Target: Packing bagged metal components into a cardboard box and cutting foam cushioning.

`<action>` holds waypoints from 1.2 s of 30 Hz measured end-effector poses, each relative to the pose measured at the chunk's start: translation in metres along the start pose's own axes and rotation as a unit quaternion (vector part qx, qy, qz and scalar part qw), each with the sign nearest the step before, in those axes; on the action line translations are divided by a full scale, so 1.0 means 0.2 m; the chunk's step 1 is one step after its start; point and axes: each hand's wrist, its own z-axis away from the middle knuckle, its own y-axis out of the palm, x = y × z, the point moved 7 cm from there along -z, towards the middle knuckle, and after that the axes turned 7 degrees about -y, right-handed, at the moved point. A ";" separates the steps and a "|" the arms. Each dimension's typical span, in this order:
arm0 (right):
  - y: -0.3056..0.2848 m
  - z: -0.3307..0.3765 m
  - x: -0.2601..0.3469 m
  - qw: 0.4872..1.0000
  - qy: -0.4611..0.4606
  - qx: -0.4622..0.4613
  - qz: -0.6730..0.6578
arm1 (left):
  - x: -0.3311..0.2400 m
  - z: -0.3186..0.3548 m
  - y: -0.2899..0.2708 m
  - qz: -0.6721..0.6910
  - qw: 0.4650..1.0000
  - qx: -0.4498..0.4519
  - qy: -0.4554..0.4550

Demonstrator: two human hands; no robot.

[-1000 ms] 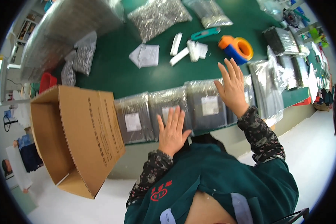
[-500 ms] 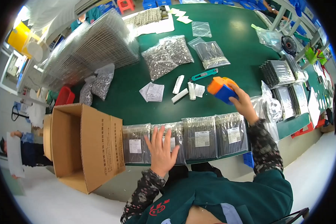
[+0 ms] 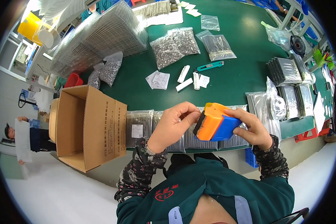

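Observation:
In my right hand (image 3: 254,130) is an orange and blue tape dispenser (image 3: 216,125), gripped by its blue side and held above the near edge of the table. A dark toothed strip runs along its left end. My left hand (image 3: 172,126) is beside that end, thumb and forefinger pinched together; anything between them is too small to make out. Beneath both hands lies a row of clear bags (image 3: 139,120) packed with dark thin parts. The leftmost bag shows a white label (image 3: 137,130); my hands and the dispenser partly cover the others.
An open cardboard box (image 3: 106,128) stands left of the bags. Beyond lie a teal box cutter (image 3: 210,66), white rolls (image 3: 184,85), paper labels (image 3: 160,80) and bags of small metal parts (image 3: 175,46). Stacked clear trays (image 3: 104,33) rise at far left; packed bags (image 3: 285,71) lie right.
My right hand has brought the tape dispenser nearer and turned its toothed end left. My left hand has lifted off the bags to that end and closed into a pinch. The view has shifted slightly.

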 end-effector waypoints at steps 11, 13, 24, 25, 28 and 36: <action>0.04 0.00 0.18 0.954 -0.095 0.030 0.281 | 0.10 0.04 -0.19 -0.098 0.976 -0.195 0.025; 0.02 0.03 0.15 0.965 -0.065 0.033 0.253 | 0.15 0.07 -0.23 -0.079 0.972 -0.219 0.024; 0.01 0.06 0.11 0.957 -0.069 0.038 0.278 | 0.22 0.13 -0.29 -0.061 0.965 -0.256 0.002; 0.00 0.06 0.08 0.957 -0.067 0.037 0.279 | 0.20 0.12 -0.29 -0.058 0.964 -0.261 0.013; -0.06 0.08 -0.09 0.997 0.036 -0.073 -0.009 | 0.20 0.13 -0.31 -0.056 0.963 -0.263 0.020; 0.03 0.01 0.01 0.941 -0.086 -0.007 0.327 | 0.07 0.11 -0.24 -0.167 0.935 -0.305 0.067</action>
